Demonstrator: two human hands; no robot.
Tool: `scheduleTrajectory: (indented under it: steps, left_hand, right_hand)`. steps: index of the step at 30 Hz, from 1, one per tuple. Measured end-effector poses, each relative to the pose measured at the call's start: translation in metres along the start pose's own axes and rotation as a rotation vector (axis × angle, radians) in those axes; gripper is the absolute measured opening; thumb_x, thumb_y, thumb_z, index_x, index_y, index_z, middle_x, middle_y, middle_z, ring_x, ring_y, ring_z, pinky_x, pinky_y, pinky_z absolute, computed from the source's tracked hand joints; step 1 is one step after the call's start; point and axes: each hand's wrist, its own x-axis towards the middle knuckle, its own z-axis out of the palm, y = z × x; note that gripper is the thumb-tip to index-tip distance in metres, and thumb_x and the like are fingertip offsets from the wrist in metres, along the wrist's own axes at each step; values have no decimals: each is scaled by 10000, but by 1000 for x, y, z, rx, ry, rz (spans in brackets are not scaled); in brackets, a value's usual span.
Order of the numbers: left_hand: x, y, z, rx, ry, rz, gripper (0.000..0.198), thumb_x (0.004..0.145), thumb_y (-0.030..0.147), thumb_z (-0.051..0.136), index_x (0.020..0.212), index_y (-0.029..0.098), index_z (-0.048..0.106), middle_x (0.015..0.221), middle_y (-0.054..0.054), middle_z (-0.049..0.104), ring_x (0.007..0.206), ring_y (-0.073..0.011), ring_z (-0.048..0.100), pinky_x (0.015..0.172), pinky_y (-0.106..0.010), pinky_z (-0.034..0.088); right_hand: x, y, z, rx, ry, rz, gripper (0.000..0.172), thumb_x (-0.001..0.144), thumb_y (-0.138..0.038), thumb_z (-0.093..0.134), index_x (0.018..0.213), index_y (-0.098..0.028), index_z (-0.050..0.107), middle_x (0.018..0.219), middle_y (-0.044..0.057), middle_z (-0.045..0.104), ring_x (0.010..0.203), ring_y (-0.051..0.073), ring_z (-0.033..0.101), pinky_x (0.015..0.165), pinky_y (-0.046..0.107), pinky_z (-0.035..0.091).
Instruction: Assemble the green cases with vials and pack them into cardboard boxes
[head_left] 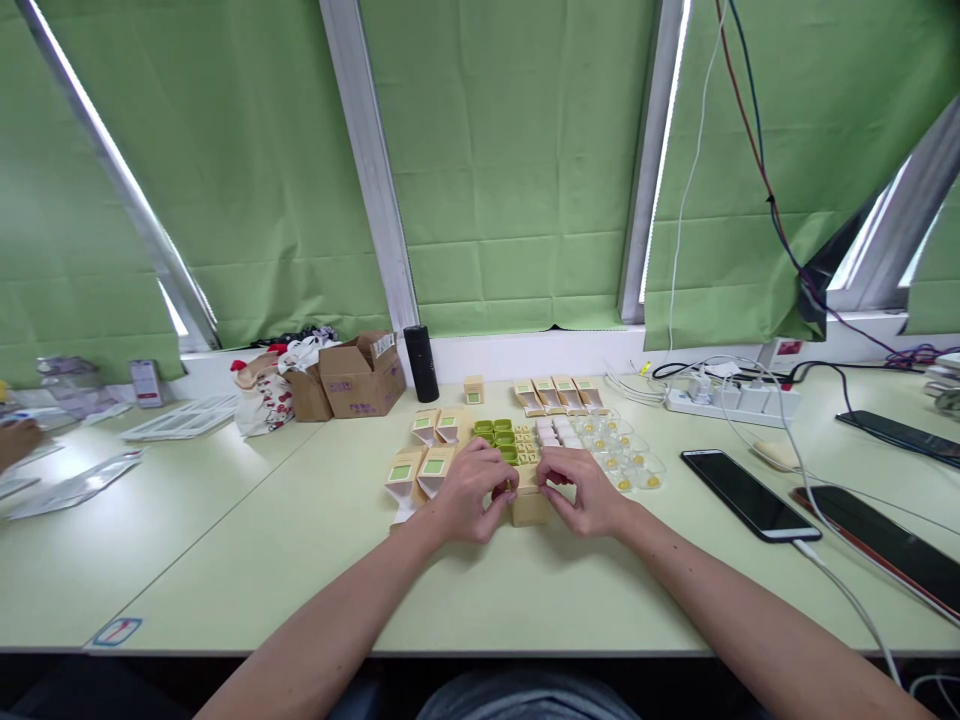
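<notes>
My left hand [472, 490] and my right hand [583, 490] meet over a small tan cardboard box [529, 506] on the pale green table [315, 560]. Both hands have their fingers curled and pinched at the box's top. A tiny yellow piece [509, 485] shows at my left fingertips. Behind the hands lie green trays [497, 436], small yellow pieces [526, 446], white pieces [553, 430] and clear cups with yellow dots [621, 450]. Opened tan boxes with green labels [420, 468] stand to the left.
A row of opened boxes [558, 394] stands at the back, beside a black cylinder [421, 363] and brown cartons [363, 375]. Phones [750, 494] and a power strip [731, 398] with cables lie at the right. Another person's hand [16, 440] shows at the far left.
</notes>
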Motion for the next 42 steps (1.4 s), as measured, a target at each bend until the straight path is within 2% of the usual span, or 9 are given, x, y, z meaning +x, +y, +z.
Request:
scheduleTrajectory:
  steps: [9,16,25,30,34,39,42]
  left_hand:
    - [0,-2,1,-1,8,56,55,847,205,616,820,247,637,609,-6,604,608,-205,514,785,-444,401]
    - [-1,-2,1,4,-6,40,61,858,241,616,801,249,637,599,-11,593,610,-209,517,779,-446,397]
    - [1,2,1,-18,-10,65,76,823,184,619,782,247,608,602,-3,595,614,-206,523,769,-441,392]
    - [-1,1,2,-19,-24,26,63,834,209,616,784,246,622,613,-10,602,630,-212,536,791,-447,409]
    - [-2,-5,5,4,57,0,150,882,193,569,907,231,712,656,-21,646,640,-208,549,767,-425,403]
    - [-1,-12,6,60,194,-32,315,987,203,479,849,228,761,576,-13,623,588,-191,522,720,-397,359]
    - [1,-10,4,99,234,-99,343,1042,278,476,896,211,779,626,-26,674,611,-193,542,733,-398,368]
  right_hand:
    - [-1,2,1,8,-4,4,187,712,-92,566,804,-249,527,681,-31,507,608,156,444,597,303,314]
    - [-3,4,2,12,-13,21,146,725,-120,579,748,-246,509,651,-39,502,582,146,432,588,299,307]
    - [-1,2,2,28,-33,35,160,706,-102,577,715,-241,499,604,-54,475,543,129,389,573,289,285]
    - [-1,1,0,11,-69,37,151,711,-111,576,741,-241,506,626,-50,483,553,132,396,578,288,281]
    - [-1,2,-6,-39,-90,59,166,755,-129,593,870,-244,560,659,-55,459,576,137,399,600,288,296]
    - [-2,7,-11,-68,-101,91,239,796,-169,615,1011,-244,546,663,-83,399,569,129,375,601,276,270]
    - [-2,8,-12,-81,-129,104,242,814,-200,622,1036,-241,535,664,-91,386,566,125,365,605,272,260]
